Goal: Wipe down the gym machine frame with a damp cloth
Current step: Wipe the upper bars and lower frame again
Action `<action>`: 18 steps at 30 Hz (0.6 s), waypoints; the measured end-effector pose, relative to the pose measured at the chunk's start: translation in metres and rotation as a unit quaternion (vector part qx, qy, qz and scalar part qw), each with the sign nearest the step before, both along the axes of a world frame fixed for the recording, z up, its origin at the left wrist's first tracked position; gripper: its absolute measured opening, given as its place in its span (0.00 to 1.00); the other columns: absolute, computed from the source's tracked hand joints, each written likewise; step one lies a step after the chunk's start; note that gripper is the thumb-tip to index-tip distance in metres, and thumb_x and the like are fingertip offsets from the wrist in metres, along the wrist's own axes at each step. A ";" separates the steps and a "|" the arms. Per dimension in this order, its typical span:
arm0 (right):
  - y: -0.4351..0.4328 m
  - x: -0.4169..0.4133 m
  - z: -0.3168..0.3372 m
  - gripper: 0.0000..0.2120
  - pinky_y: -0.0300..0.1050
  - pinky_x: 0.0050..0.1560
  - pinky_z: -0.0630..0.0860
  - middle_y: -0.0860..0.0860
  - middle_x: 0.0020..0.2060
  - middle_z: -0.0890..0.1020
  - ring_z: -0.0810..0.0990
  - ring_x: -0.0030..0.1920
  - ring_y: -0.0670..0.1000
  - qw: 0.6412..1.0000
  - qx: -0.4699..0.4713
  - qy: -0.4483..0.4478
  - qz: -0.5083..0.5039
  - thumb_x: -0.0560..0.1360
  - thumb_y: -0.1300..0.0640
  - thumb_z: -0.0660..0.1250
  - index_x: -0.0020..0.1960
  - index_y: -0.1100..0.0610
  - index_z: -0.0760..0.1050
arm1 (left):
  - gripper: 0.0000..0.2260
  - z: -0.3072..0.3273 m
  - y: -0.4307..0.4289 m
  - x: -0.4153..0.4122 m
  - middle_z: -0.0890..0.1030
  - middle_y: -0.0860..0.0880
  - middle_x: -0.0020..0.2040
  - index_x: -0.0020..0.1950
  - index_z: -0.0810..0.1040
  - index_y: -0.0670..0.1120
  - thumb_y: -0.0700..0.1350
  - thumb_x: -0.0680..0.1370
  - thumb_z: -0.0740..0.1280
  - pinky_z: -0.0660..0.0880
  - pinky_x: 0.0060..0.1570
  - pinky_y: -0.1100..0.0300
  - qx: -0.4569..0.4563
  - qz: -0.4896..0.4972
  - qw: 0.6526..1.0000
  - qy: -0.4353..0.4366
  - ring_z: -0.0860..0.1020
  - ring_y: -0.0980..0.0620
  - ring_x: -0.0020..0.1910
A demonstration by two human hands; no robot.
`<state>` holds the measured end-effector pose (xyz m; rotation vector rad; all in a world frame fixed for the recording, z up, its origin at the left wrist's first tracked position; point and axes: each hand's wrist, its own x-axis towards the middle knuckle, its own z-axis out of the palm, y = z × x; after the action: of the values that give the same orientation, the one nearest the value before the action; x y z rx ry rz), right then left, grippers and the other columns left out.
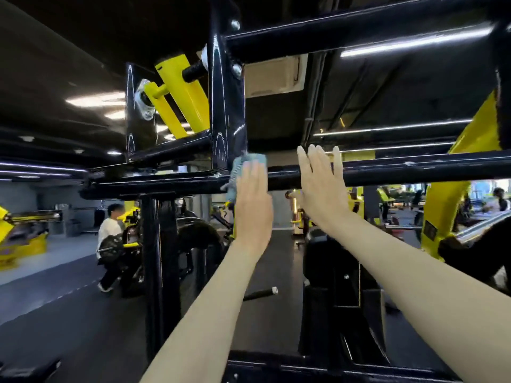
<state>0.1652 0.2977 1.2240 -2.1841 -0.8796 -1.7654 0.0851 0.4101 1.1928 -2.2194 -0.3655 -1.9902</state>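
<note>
The gym machine frame is glossy black steel: a horizontal crossbar [414,168] runs at head height, and an upright bracket plate [226,117] stands on it. A light blue cloth [240,168] lies against the bar at the foot of that plate. My left hand [253,205] presses the cloth onto the bar with flat, straight fingers. My right hand [322,186] rests on the same bar a little to the right, fingers straight and pointing up, holding nothing.
Yellow lever arms [179,98] pivot in the bracket above left. A second black tube [359,29] crosses overhead. A black post [160,272] drops below the bar. A person in a white shirt [109,239] stands at another machine on the left. More yellow machines [448,217] stand at the right.
</note>
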 end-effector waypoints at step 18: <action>-0.044 0.038 0.006 0.45 0.53 0.66 0.55 0.53 0.44 0.82 0.81 0.50 0.56 0.999 0.044 -0.024 0.000 0.64 0.35 0.74 0.70 0.61 0.68 | 0.20 0.033 0.026 -0.026 0.78 0.49 0.54 0.64 0.74 0.44 0.32 0.73 0.60 0.68 0.56 0.56 0.046 -0.060 0.995 0.063 0.74 0.48 0.55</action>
<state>0.2030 0.2540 1.2295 -2.0941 -0.7969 -1.8283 0.0595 0.4364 1.2262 -2.3430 -0.1262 -1.8680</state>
